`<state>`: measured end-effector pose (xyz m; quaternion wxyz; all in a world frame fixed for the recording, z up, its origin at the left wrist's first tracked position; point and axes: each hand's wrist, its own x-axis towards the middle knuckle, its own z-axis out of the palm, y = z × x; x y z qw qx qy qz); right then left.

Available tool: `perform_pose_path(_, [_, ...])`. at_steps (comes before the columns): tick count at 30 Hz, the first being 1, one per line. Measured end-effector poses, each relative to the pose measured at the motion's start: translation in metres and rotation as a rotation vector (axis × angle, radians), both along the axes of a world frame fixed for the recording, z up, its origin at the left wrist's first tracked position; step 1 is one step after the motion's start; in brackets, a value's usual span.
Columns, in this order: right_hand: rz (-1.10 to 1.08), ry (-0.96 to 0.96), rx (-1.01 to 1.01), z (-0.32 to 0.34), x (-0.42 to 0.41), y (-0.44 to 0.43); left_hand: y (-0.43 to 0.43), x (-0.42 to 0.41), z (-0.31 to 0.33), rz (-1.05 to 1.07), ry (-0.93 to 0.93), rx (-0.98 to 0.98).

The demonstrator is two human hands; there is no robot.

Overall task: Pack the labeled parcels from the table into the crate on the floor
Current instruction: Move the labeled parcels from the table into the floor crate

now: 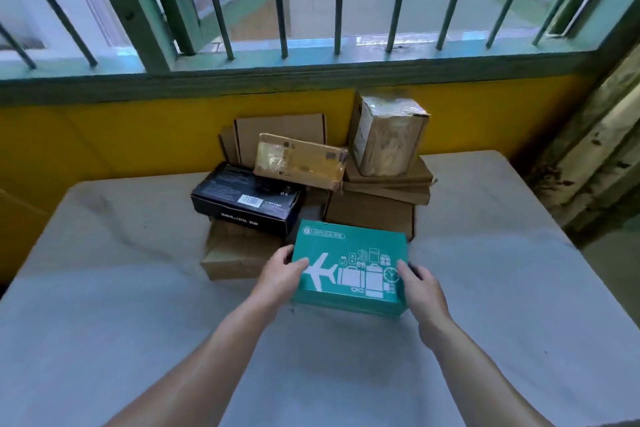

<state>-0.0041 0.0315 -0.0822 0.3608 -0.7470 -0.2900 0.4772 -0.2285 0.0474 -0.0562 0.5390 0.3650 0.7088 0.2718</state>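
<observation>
1 teal box (349, 267) gripped at ends by L hand (282, 270) & R hand (420, 288), fingers curled round it. Behind it: 1 black box (242, 198), approx. 7 brown cartons (388, 139) (overlapped).

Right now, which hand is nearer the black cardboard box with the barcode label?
Left. The left hand is in front of the black cardboard box; the right hand lies beyond the teal printed box.

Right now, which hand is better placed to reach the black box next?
Left. The left hand grips the teal box on the side nearer the black box; the right hand grips the opposite edge, farther away.
</observation>
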Motion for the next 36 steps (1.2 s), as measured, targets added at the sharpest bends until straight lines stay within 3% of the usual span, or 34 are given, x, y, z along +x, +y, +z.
perform_pose_path(3, [-0.100, 0.040, 0.048, 0.001, 0.007, 0.000, -0.006, 0.002, 0.003, 0.102, -0.107, -0.012])
perform_pose_path(11, [-0.207, 0.279, 0.205, 0.017, 0.023, 0.000, -0.027, 0.005, -0.001, 0.348, -0.309, 0.202])
perform_pose_path(20, [-0.124, 0.425, 0.452, 0.056, 0.022, 0.003, -0.032, -0.002, 0.036, 0.252, -0.619, 0.462])
perform_pose_path(27, [-0.029, 0.427, 0.674, 0.091, 0.012, 0.007, -0.039, -0.016, 0.055, 0.225, -0.570, 0.604])
perform_pose_path(36, [0.000, 0.481, 0.694, 0.099, -0.007, 0.001, -0.052, -0.025, 0.064, 0.264, -0.552, 0.687])
